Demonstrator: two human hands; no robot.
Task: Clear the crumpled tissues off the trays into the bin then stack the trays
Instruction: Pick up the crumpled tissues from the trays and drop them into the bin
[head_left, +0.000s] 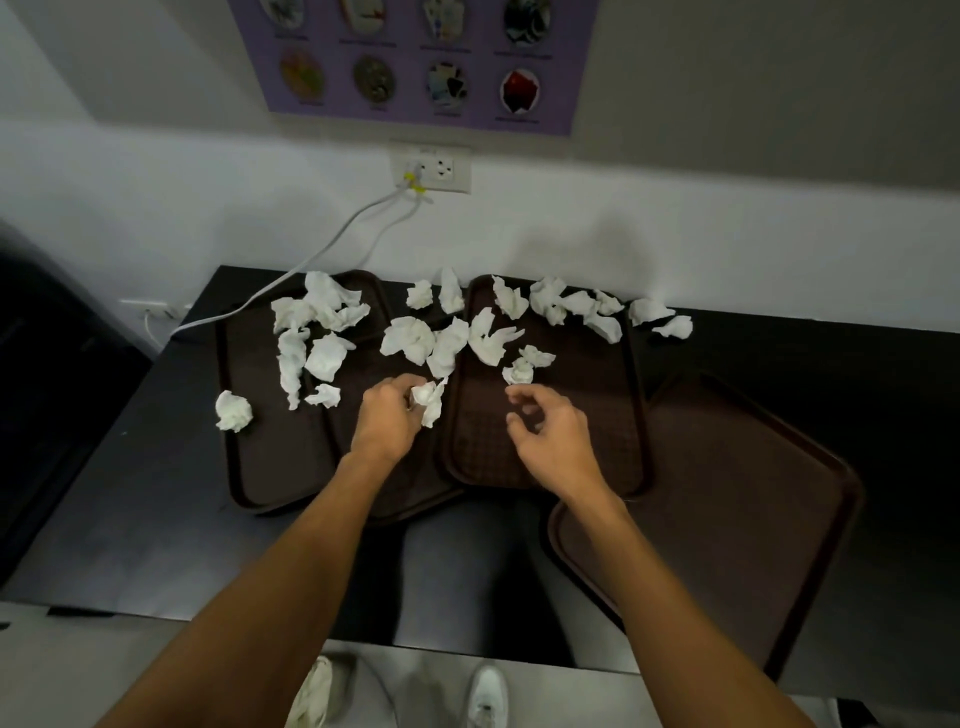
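Left hand (387, 415) pinched a crumpled tissue (429, 400) over the middle tray (400, 499). Right hand (545, 434) hovered above the adjacent tray (519, 467), fingers loosely curled, holding nothing.

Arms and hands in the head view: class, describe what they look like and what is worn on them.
Both forearms are bare, with no sleeves in view. The left hand and right hand wear no gloves, watch or visible rings.

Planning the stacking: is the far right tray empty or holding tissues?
Empty: the far right tray shows only bare brown surface.
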